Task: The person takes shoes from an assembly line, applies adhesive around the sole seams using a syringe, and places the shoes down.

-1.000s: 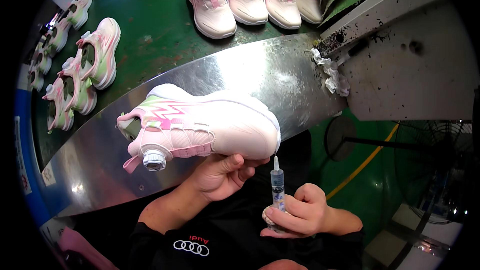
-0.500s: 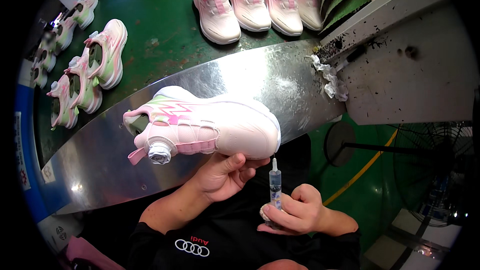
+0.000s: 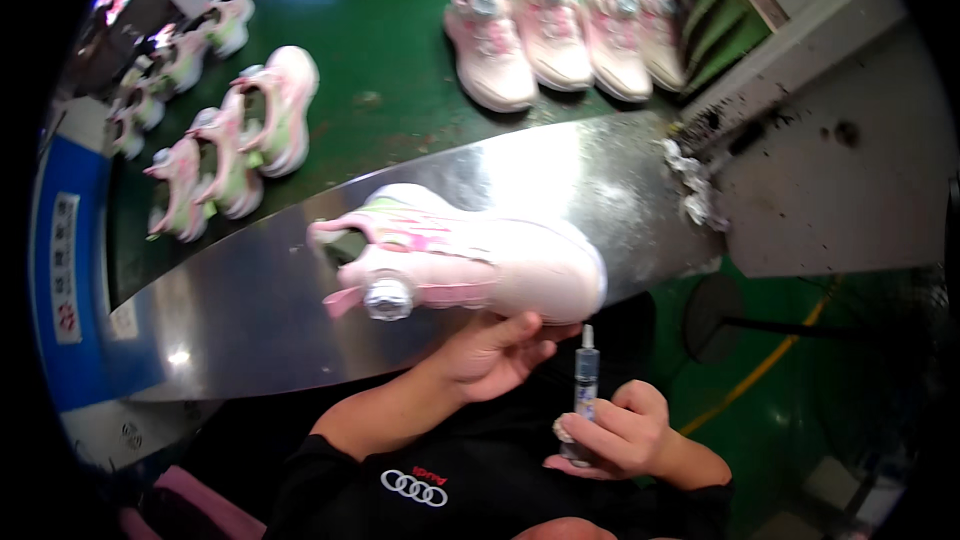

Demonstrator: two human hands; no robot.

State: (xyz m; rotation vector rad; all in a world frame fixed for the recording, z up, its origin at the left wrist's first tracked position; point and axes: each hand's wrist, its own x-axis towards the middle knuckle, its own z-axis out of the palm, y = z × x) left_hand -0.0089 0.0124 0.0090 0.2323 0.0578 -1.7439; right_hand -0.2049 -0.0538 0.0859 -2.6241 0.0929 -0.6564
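Rings [image 3: 413,488], white and linked, are printed with small red lettering [image 3: 431,476] on the black shirt [image 3: 490,470]. A clear syringe [image 3: 587,370] is gripped by the curled fingers of the right hand [image 3: 620,430], its nozzle aimed at the toe of a white-and-pink shoe [image 3: 540,270]; whether contact is made cannot be told. The shoe is tipped sideways over the metal bench [image 3: 240,340], toe to the right, and is grasped near the toe by the left hand [image 3: 505,355]. Good control would probably be served by a still shoe, a steady wrist and light, even pressure. Farther off, dark characters are carried by a white label [image 3: 66,270] on a blue panel [image 3: 92,240]. Similar shoes [image 3: 560,50] are ranged on the green table [image 3: 390,40].
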